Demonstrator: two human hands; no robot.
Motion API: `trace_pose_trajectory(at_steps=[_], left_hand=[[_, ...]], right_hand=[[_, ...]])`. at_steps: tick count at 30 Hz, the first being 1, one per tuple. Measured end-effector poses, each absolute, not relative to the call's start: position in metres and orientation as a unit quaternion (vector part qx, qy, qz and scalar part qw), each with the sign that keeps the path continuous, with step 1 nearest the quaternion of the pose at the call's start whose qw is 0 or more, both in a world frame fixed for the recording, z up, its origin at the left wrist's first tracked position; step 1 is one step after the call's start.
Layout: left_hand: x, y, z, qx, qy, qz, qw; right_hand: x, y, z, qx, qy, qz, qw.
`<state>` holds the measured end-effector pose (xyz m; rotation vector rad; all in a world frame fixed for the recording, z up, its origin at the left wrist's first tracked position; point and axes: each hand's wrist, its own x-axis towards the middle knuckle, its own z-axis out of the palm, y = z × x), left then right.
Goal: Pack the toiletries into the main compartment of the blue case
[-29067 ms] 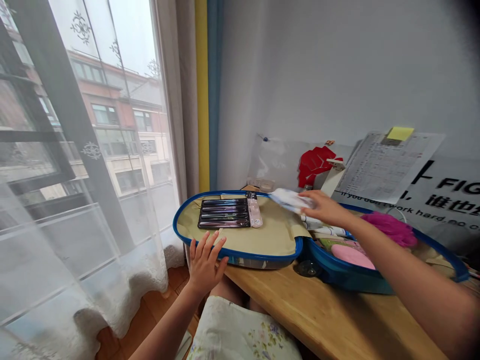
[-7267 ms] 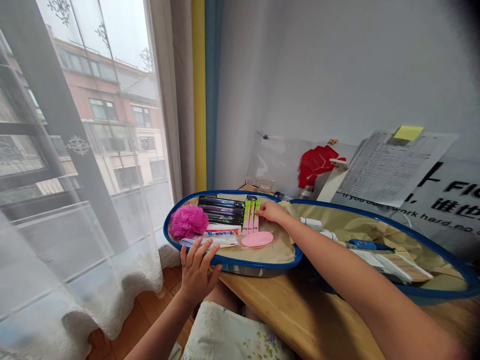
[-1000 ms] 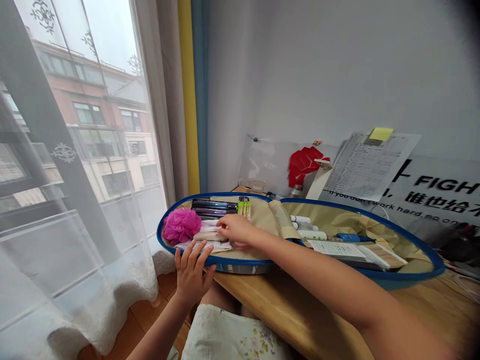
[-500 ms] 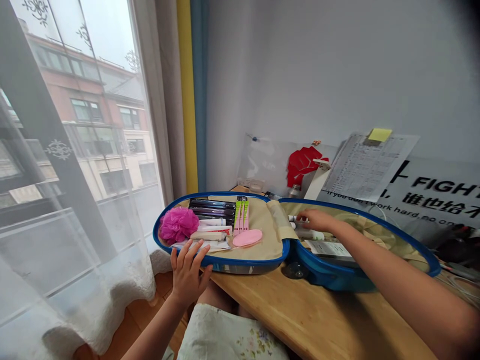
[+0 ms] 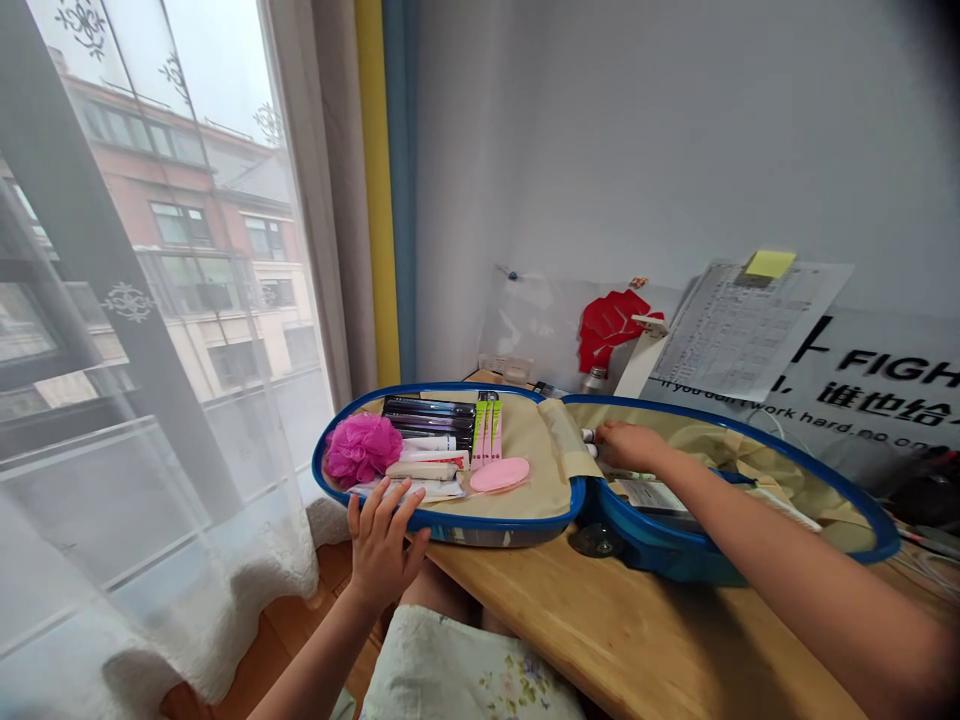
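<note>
An open blue suitcase (image 5: pixel 480 522) lies with its two halves spread. In its left half are a pink mesh puff (image 5: pixel 364 448), dark slim packages (image 5: pixel 431 410), pink-green sticks (image 5: pixel 487 430), white tubes (image 5: pixel 427 456) and a pink oval item (image 5: pixel 499 475). My left hand (image 5: pixel 384 540) rests on the near left rim, fingers apart and holding nothing. Over the right half, my right hand (image 5: pixel 626 445) has its fingers closed at small white-capped items (image 5: pixel 590 443) beside the hinge. What its fingertips hold is hidden. A flat pack (image 5: pixel 649 495) lies below that hand.
The suitcase stands on a wooden table (image 5: pixel 585 620), its left end past the edge. Sheer curtains (image 5: pixel 217 500) hang at left. Papers (image 5: pixel 750 325) and a red fist cutout (image 5: pixel 611 325) are by the wall. Cables (image 5: pixel 930 565) lie at far right.
My right hand has closed its fingers and lowered slightly at the white-capped items. My left hand stays on the rim. The view has shifted slightly.
</note>
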<state>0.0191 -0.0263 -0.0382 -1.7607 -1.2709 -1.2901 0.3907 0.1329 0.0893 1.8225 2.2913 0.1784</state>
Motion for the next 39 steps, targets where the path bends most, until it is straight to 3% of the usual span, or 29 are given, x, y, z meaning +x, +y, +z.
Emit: trace_pose_trajectory(at_steps=[7, 13, 24, 39], left_hand=[[0.02, -0.027, -0.037, -0.663, -0.479, -0.489, 0.303], [0.023, -0.027, -0.036, -0.657, -0.48, -0.505, 0.288], [0.023, -0.027, -0.034, -0.652, -0.483, -0.503, 0.298], [0.025, -0.027, -0.033, -0.648, -0.479, -0.508, 0.304]], right_hand=[[0.396, 0.135, 0.108, 0.696, 0.714, 0.068, -0.005], [0.336, 0.137, 0.134, 0.64, 0.757, 0.048, -0.12], [0.149, 0.135, 0.105, 0.448, 0.893, -0.038, -0.039], [0.121, 0.136, 0.082, 0.437, 0.896, -0.08, -0.019]])
